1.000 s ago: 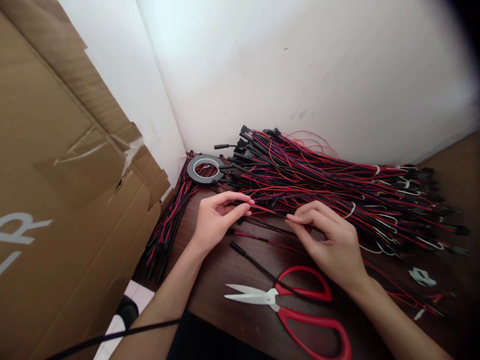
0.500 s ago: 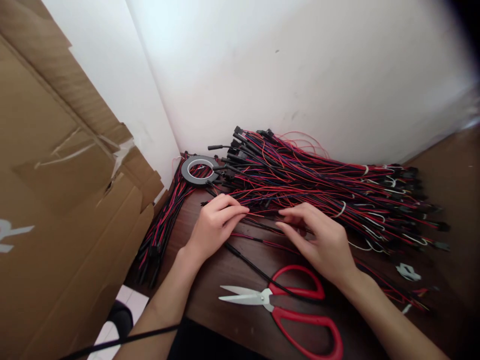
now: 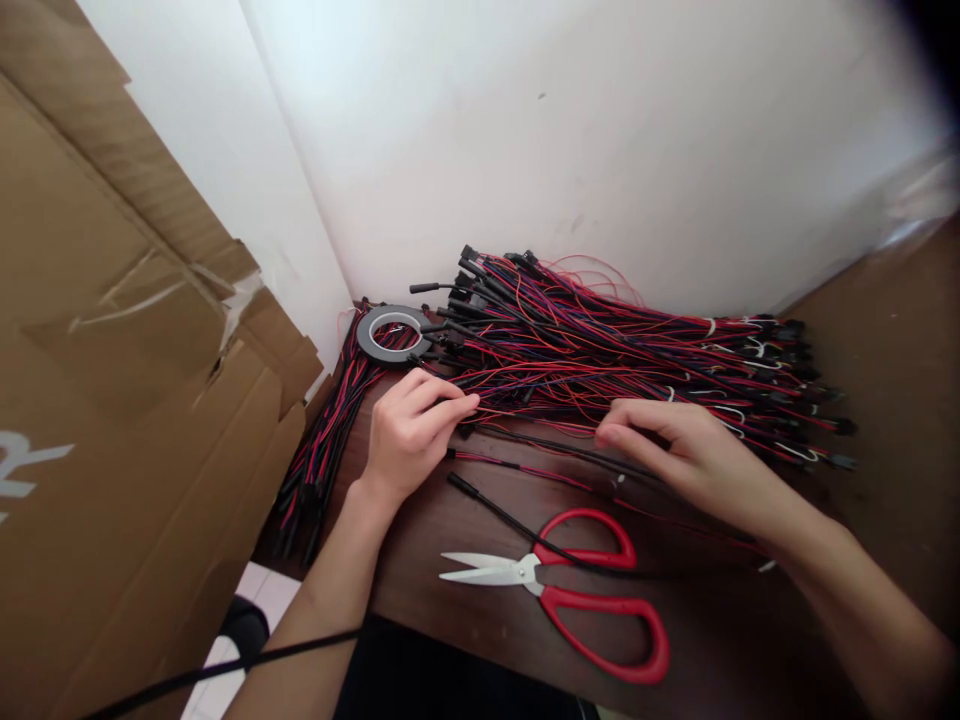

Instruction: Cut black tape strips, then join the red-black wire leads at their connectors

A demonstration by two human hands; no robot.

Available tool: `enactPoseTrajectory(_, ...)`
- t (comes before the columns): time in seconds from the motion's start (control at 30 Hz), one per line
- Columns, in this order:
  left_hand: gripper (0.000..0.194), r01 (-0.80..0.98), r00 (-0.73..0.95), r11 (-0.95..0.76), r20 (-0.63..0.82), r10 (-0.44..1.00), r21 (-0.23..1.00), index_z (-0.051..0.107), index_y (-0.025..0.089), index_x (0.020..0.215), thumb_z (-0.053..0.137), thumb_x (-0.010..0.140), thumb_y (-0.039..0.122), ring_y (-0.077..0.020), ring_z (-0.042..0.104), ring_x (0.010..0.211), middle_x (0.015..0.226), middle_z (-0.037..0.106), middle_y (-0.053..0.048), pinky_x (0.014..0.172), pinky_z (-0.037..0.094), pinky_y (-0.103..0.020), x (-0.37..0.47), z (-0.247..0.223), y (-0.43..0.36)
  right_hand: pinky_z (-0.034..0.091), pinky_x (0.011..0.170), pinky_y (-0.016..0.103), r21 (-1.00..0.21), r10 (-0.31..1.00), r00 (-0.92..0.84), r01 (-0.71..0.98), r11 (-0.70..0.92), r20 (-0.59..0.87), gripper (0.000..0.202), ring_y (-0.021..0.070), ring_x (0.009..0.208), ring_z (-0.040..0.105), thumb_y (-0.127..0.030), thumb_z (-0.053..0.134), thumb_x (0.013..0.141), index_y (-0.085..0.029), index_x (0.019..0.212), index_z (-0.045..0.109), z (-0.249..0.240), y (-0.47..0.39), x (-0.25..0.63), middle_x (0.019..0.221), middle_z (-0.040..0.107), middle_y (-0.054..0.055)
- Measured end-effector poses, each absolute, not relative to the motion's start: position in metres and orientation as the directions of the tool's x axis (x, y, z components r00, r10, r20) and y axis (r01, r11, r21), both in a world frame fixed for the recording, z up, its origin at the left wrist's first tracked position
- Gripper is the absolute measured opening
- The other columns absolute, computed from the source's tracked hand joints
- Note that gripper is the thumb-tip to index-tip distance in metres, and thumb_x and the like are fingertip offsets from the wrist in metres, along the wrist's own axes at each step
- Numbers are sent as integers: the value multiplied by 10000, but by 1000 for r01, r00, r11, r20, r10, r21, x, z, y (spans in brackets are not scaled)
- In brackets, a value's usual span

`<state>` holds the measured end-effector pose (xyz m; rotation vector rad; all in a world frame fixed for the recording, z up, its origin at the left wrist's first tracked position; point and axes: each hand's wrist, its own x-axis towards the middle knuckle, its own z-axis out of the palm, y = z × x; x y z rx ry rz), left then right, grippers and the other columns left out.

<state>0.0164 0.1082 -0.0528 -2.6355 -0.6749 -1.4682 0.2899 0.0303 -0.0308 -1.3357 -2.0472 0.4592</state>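
Observation:
My left hand [image 3: 415,432] pinches a thin wire [image 3: 496,412] between thumb and forefinger, just in front of the wire pile. My right hand [image 3: 667,450] is closed too, thumb against fingertips, further right; what lies in its pinch is too small to make out. Below and between the hands run a black cable [image 3: 555,445] and a thin red-and-black wire lead [image 3: 525,468] on the brown table. Nearer to me lie red-handled scissors [image 3: 525,572], blades apart and pointing left. Another black cable [image 3: 502,515] with a thick end crosses over their upper handle.
A large pile of red and black wire harnesses [image 3: 585,335] lies along the white wall [image 3: 525,150]. A roll of black tape [image 3: 367,335] rests on a second wire bundle [image 3: 322,460] at left. A cardboard box [image 3: 135,400] stands left of the table [image 3: 420,590].
My right hand has moved right, away from the left, and its thumb and fingers have closed together. My left hand keeps its pinch. The view has shifted slightly.

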Motion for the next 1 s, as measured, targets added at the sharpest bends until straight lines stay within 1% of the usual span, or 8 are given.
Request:
enactPoseTrajectory(0.13,134,397,516,-906,780,355,149,725,186,905,599,902,140,-143,540,720,802,716,-44,655,469,-286,12,-54,104,448,540,273,-544,903,-257,729,415,344,287,149,573,586,-353,524,953,-229,709,610,-34,18,306,664,648,19)
enactPoseTrajectory(0.3,167,397,611,-909,704,363,124,728,182,883,568,917,148,-139,567,723,794,715,-43,665,483,-281,9,-61,99,471,528,299,-511,909,-190,775,371,372,274,178,572,611,-363,547,943,-231,717,628,-53,-4,322,672,653,38)
enactPoseTrajectory(0.43,173,415,643,-902,662,385,122,725,176,852,568,925,164,-141,566,723,787,705,-43,674,482,-275,7,-68,95,507,559,298,-512,908,-91,801,310,408,244,193,632,652,-406,551,936,-244,797,670,-74,-23,329,751,691,27)
enactPoseTrajectory(0.53,175,408,675,-903,621,398,136,728,184,861,570,934,191,-140,554,721,784,699,-40,677,472,-269,5,-72,95,539,596,296,-537,908,-33,797,276,418,190,202,697,691,-401,591,916,-251,872,697,-87,-34,331,814,727,21)
enactPoseTrajectory(0.6,177,398,696,-903,589,411,160,731,190,867,569,938,207,-140,556,731,791,695,-39,689,468,-271,3,-74,97,543,613,292,-551,903,-11,789,271,429,150,199,720,697,-381,621,902,-251,895,696,-92,-38,329,836,734,17)
enactPoseTrajectory(0.73,179,365,729,-897,523,442,249,735,174,883,570,939,216,-144,570,759,826,672,-59,687,473,-274,0,-78,100,518,610,282,-556,900,-51,771,310,432,111,179,696,662,-314,615,909,-237,838,653,-96,-42,323,797,690,15)
enactPoseTrajectory(0.87,174,363,721,-863,480,500,352,739,174,912,578,935,234,-154,579,797,852,657,-69,720,497,-288,-1,-80,101,497,628,300,-531,898,-91,779,333,430,94,181,703,621,-268,593,917,-228,835,616,-96,-42,319,789,640,23)
enactPoseTrajectory(1.0,184,370,711,-834,453,538,410,742,157,924,568,935,214,-165,587,817,876,650,-84,738,505,-306,-1,-79,98,485,663,321,-496,880,-115,789,363,460,99,198,755,603,-269,593,912,-226,824,607,-98,-40,319,815,617,37)
